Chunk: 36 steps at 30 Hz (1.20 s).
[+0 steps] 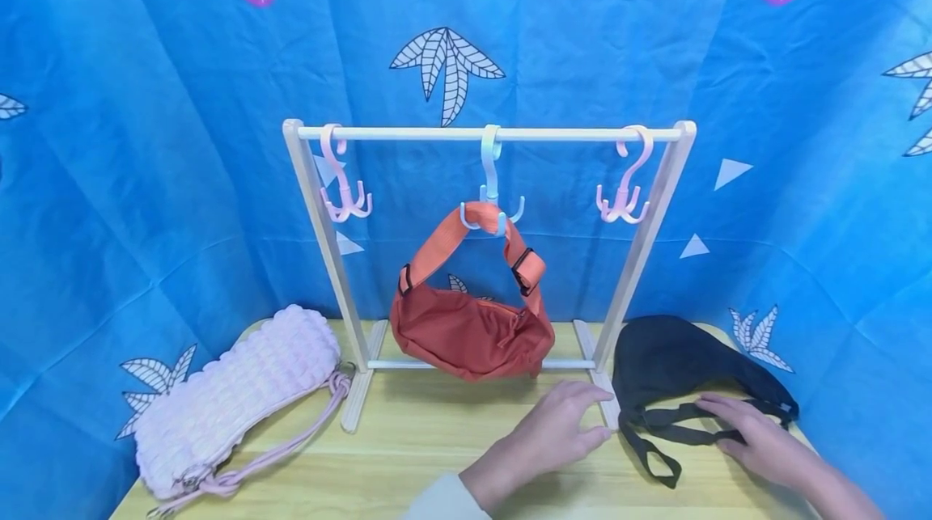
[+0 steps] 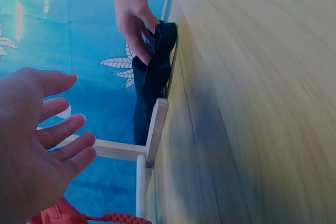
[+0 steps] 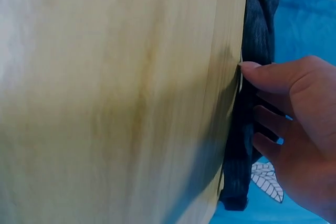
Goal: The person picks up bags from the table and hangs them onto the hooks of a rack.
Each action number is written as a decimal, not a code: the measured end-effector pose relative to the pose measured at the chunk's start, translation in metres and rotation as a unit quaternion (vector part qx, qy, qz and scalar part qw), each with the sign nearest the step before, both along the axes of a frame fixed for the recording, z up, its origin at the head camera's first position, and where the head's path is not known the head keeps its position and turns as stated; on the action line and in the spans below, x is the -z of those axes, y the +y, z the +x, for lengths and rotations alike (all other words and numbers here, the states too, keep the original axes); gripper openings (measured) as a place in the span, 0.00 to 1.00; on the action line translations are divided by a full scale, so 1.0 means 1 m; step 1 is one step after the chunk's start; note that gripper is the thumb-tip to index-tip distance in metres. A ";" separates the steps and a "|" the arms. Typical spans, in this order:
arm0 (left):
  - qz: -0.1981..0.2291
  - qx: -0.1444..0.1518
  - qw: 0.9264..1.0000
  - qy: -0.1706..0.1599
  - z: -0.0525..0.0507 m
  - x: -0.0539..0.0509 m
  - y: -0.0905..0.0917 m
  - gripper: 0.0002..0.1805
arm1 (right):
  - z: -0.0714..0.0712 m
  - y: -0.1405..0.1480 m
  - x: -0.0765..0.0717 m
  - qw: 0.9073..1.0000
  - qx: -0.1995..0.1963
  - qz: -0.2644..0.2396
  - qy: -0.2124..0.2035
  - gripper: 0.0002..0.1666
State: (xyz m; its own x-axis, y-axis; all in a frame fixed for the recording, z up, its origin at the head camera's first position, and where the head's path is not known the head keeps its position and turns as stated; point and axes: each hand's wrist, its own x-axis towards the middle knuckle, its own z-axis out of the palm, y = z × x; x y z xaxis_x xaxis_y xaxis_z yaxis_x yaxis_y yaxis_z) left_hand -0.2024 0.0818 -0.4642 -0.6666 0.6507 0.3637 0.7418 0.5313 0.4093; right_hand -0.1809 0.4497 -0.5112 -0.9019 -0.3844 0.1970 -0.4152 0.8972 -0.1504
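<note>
A black shoulder bag (image 1: 673, 354) lies on the table at the right, its strap (image 1: 658, 459) looped toward the front. My right hand (image 1: 760, 439) is over that strap, thumb and fingers apart on either side of it, fingertips touching or close to it. In the right wrist view the thumb (image 3: 257, 74) reaches down to the table beside the black fabric. My left hand (image 1: 549, 435) hovers left of the bag near the rack's right foot, fingers spread and holding nothing. A rust-red bag (image 1: 473, 334) hangs by its orange strap from the blue hook (image 1: 491, 180).
A white wooden rack (image 1: 429, 133) stands mid-table, with a pink hook (image 1: 342, 188) at the left of its bar and another pink hook (image 1: 626, 188) at the right. A pale lilac puffy bag (image 1: 240, 391) lies at the left. Blue printed cloth (image 1: 582, 35) surrounds the table.
</note>
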 end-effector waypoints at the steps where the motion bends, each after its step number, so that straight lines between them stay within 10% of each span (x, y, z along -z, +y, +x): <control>1: 0.001 0.003 1.000 0.002 0.000 0.000 0.002 0.22 | 0.000 0.001 0.000 1.000 0.003 0.001 0.004 0.35; 15: -0.009 0.000 1.000 -0.013 0.001 0.004 0.016 0.23 | -0.005 0.005 0.000 1.000 0.018 0.009 0.016 0.29; 36: -0.035 -0.005 0.999 -0.011 -0.001 0.015 0.033 0.26 | -0.006 -0.007 -0.013 0.993 0.050 -0.050 -0.096 0.05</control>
